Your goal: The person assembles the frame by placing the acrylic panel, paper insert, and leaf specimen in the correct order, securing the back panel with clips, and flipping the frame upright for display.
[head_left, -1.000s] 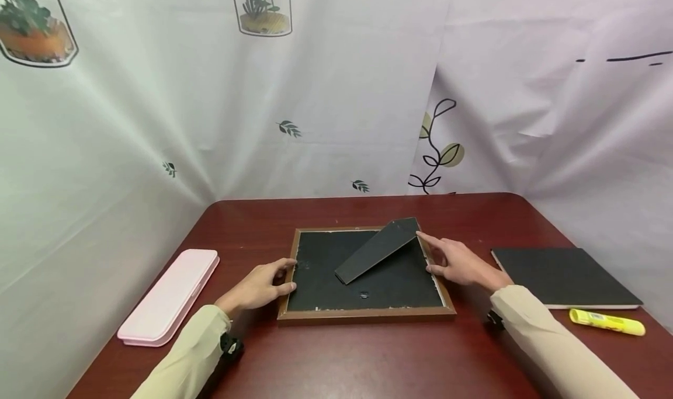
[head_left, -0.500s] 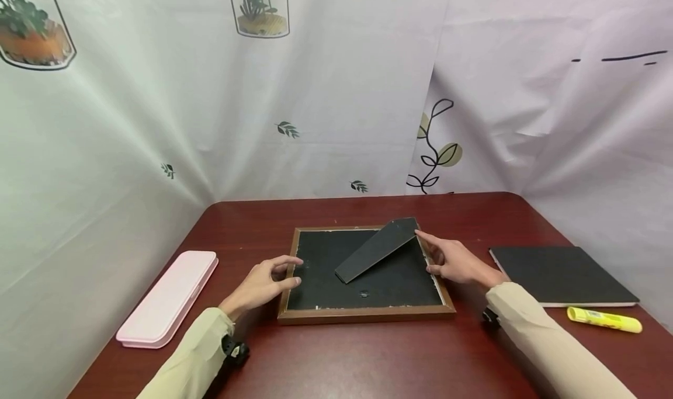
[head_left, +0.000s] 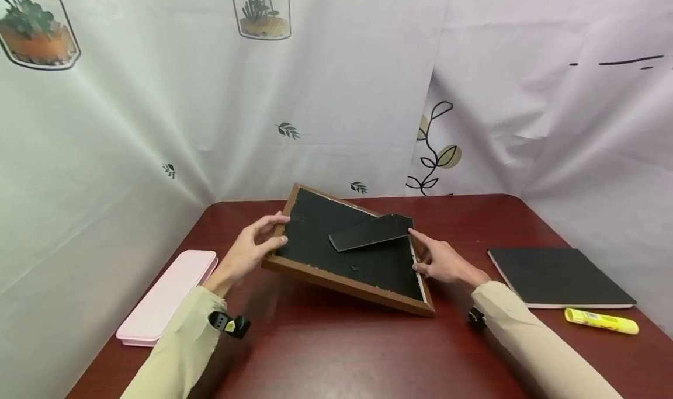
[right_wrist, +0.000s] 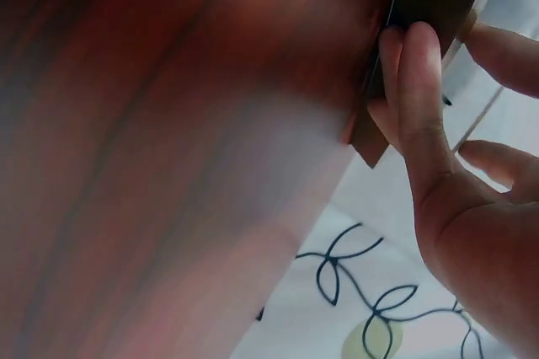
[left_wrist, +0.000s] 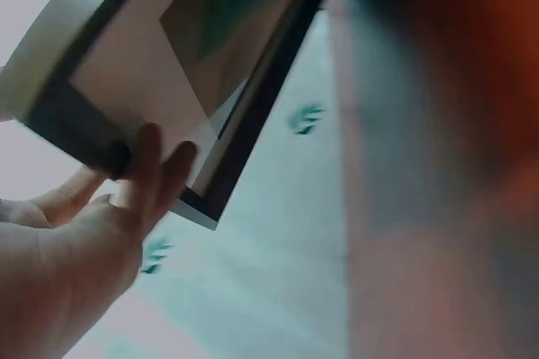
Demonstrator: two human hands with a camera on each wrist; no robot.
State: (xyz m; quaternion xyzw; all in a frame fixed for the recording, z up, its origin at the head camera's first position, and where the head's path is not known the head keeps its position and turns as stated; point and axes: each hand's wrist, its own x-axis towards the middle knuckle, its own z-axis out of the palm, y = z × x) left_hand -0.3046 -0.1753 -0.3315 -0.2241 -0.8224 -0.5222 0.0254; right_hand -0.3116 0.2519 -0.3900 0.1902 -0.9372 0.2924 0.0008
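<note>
A brown-edged picture frame (head_left: 315, 235), its black back facing up, is tilted over the table with its left side raised. A black easel stand (head_left: 370, 233) lies slantwise across that back. My left hand (head_left: 246, 253) grips the raised left edge, thumb on the back and other fingers beneath; the left wrist view shows those fingers against the glazed front (left_wrist: 135, 81). My right hand (head_left: 447, 260) holds the lower right edge, the index fingertip at the wide end of the stand. In the right wrist view, fingers (right_wrist: 418, 81) press the frame's outer side close to the table.
A pink pencil case (head_left: 168, 297) lies at the table's left. On the right are a black-covered book (head_left: 559, 276) and a yellow glue stick (head_left: 601, 321). Behind the table (head_left: 336, 352) hangs a white cloth (head_left: 342, 95) printed with plants.
The frame lay flat before; now its left side is lifted and it leans down to the right. My left hand has risen with it, and my right hand has shifted slightly left.
</note>
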